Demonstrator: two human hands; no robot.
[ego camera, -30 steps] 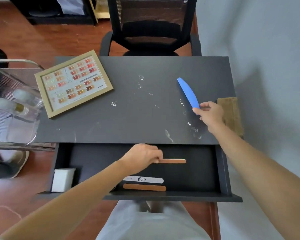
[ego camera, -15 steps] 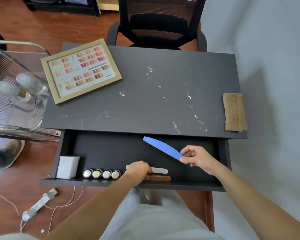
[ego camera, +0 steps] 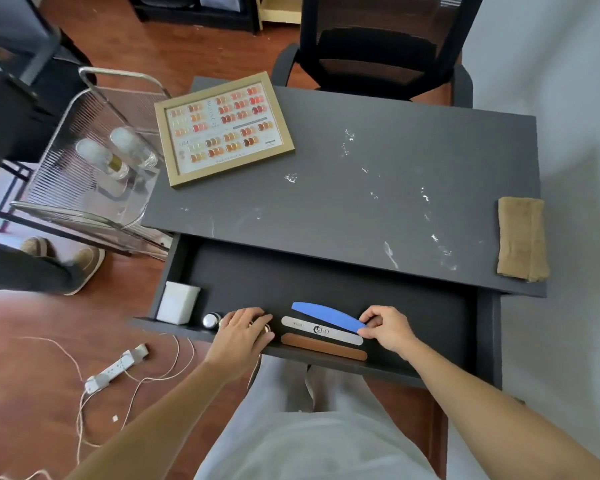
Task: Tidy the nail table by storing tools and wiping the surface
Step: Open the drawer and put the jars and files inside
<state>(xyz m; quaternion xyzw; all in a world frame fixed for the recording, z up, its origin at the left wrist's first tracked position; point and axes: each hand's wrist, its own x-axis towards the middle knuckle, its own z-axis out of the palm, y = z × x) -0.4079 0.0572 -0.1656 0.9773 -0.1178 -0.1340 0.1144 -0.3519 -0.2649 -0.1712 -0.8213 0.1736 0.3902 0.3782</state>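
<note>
- In the open drawer (ego camera: 430, 317) under the near edge of the dark table (ego camera: 378, 174): both hands are at work among the stored tools.
- Right hand (ego camera: 387, 329): thumb and fingers pinched on the right end of the blue nail file (ego camera: 326, 316). The file lies low over the drawer floor, running left and slightly far from the hand; whether it rests fully on the floor I cannot tell.
- Just near of the blue file: a grey nail file (ego camera: 321, 330) with dark lettering, and near of that a brown nail file (ego camera: 323, 346) against the drawer's front lip. The three lie roughly parallel, close together.
- Left hand (ego camera: 245, 336): palm down, fingers curled over a row of small round-topped bottles; one silver cap (ego camera: 211, 320) shows at its left. Whether it clasps anything I cannot tell, the fingers hide it.
- Far-left corner of drawer front: a white box (ego camera: 177, 302), upright.
- Tabletop: white dust and smears (ego camera: 426, 199) scattered across the middle and right. A folded tan cloth (ego camera: 522, 239) lies at the right edge. A gold-framed colour swatch chart (ego camera: 222, 128) lies at the far left corner.
- Left of the table: a clear ribbed cart (ego camera: 84, 188) holding two bottles.
- Far side: a black mesh chair (ego camera: 374, 46).
- Floor, near left: a white power strip (ego camera: 116, 368) with loose cords.
</note>
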